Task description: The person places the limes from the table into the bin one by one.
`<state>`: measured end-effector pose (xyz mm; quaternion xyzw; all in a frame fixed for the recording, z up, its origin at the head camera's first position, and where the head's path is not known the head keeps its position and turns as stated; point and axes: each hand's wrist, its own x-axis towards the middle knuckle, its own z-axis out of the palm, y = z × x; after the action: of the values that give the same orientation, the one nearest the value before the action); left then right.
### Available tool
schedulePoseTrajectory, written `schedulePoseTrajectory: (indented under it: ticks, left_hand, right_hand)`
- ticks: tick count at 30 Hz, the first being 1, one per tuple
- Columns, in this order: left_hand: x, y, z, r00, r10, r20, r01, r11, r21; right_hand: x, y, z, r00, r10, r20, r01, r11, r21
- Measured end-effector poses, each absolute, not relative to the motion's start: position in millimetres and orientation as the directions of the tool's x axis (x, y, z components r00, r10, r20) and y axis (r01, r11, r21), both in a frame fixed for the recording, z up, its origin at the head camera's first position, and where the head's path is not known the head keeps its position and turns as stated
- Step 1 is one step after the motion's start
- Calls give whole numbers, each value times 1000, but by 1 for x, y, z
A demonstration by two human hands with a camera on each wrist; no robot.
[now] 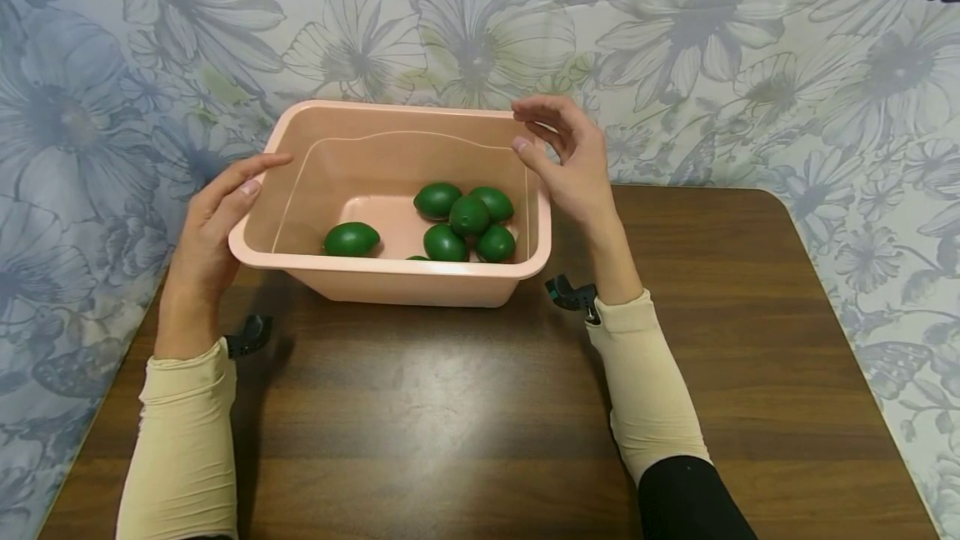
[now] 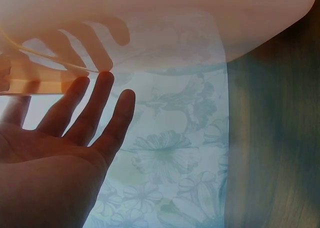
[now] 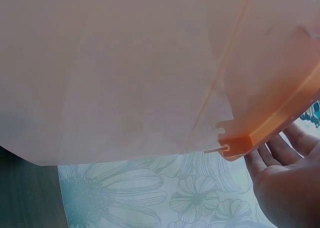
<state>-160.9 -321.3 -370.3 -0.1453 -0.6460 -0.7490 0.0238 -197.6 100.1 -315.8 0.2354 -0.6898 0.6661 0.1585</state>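
Note:
A pale peach plastic tub sits at the far part of the wooden table. Inside it lie several glossy green limes, most of them heaped toward the right; one lies apart on the left, and the near wall hides part of another. My left hand grips the tub's left rim, its thumb on top and fingertips against the outside wall in the left wrist view. At the back right corner, my right hand holds the rim with bent fingers, its thumb over the inner side; some fingertips are hidden behind the rim in the right wrist view.
The brown wooden table stretches toward me, with a rounded corner at the far right. Behind it hangs a flower-patterned wall covering. A small black wrist camera is strapped below the left hand and another black one below the right.

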Motion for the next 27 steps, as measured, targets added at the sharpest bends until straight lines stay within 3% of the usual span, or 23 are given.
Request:
schedulePoseTrajectory:
  ticks: [18,27]
  left_hand:
    - [-163,-320,-367,-953,158,259,227,-196,954]
    - [-160,-321,-369,-955,170,245,214,-180,960]
  right_hand:
    - [-183,129,-322,-866,-6,499,-499,26,-866]
    - [-181,154,-341,-907,-1,421,-416,163,-895]
